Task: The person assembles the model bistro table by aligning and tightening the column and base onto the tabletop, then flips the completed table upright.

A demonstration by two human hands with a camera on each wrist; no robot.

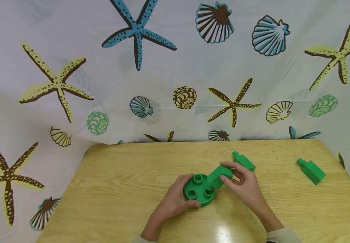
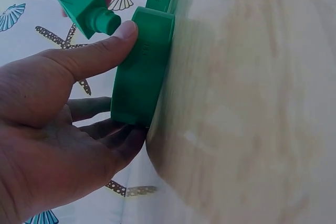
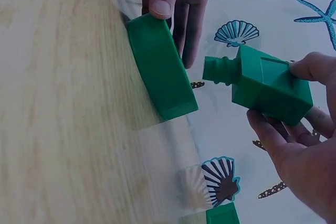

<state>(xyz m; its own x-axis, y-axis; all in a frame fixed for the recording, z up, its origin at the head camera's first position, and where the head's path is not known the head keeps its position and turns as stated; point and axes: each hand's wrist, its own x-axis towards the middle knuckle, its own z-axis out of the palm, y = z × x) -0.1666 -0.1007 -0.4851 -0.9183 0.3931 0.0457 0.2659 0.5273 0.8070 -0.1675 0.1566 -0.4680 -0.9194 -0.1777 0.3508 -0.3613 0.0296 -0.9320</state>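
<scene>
Bottle (image 1: 218,176) is partly hidden by right hand (image 1: 246,185).

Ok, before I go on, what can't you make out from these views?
Left wrist: the sockets of the round green base, hidden by its side wall; the faint marks on that wall, too small to read.
Left wrist: the left hand's fingertips, apart from the thumb's, hidden behind the base.
Head: part of the nearest socket to the held green piece, hidden by that piece.
Right wrist: most of a loose green piece, cut off by the bottom edge.
</scene>
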